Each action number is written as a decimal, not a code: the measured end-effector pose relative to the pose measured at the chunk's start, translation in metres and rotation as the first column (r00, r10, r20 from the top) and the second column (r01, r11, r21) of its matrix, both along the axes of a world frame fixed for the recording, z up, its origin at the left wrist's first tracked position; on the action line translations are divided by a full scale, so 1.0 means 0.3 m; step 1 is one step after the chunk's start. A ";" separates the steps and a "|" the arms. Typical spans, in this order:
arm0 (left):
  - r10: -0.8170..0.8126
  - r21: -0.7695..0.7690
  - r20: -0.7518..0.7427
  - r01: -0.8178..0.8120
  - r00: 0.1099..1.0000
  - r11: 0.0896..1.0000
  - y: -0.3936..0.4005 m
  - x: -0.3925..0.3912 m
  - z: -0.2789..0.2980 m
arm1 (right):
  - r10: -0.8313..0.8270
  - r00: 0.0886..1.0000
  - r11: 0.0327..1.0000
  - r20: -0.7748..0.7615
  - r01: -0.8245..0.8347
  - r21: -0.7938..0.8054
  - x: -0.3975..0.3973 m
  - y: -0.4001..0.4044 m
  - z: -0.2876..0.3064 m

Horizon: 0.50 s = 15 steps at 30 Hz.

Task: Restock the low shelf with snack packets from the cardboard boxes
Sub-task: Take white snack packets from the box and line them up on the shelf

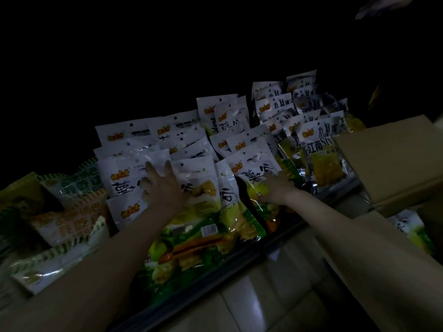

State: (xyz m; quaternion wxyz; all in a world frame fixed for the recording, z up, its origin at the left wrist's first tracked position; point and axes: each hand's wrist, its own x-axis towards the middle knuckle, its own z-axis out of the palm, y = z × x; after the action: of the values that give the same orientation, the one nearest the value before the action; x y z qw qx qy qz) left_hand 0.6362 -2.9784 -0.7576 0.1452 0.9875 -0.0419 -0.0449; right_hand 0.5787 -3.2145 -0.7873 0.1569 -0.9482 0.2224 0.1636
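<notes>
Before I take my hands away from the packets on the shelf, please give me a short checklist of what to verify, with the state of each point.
1. Left hand lies flat with straight fingers on the front white packets: ok.
2. Right hand presses the neighbouring packet; whether its fingers curl round the packet: cannot tell.
3. Packets stand in tidy rows: not ok, several lean and overlap.
4. Front packets stay behind the shelf edge: cannot tell, the picture is too dark.
5. Cardboard box is close on the right for the next packets: ok.
</notes>
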 end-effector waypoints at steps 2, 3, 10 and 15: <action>0.066 -0.088 0.021 -0.064 0.998 0.994 0.028 0.012 0.009 | -0.026 0.999 0.998 0.046 0.024 0.053 0.001 0.002 0.018; 0.069 -0.151 0.044 -0.062 0.997 0.987 0.046 0.021 0.013 | -0.046 0.994 0.995 0.096 0.037 0.093 0.000 0.006 0.029; -0.036 -0.244 0.158 0.074 0.987 0.967 0.107 0.027 0.033 | 0.138 0.910 0.968 0.392 -0.208 0.143 -0.033 0.142 0.084; 0.039 -0.707 -0.084 -0.087 0.996 0.701 0.107 0.042 0.059 | -0.010 0.929 0.862 0.370 -0.179 0.473 -0.015 0.273 0.063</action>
State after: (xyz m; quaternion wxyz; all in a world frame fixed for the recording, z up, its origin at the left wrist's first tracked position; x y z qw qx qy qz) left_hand 0.6489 -2.9462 -0.7399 0.5167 0.8545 -0.0177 -0.0512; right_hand 0.5743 -3.1325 -0.7684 0.4271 -0.8978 0.0973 0.0461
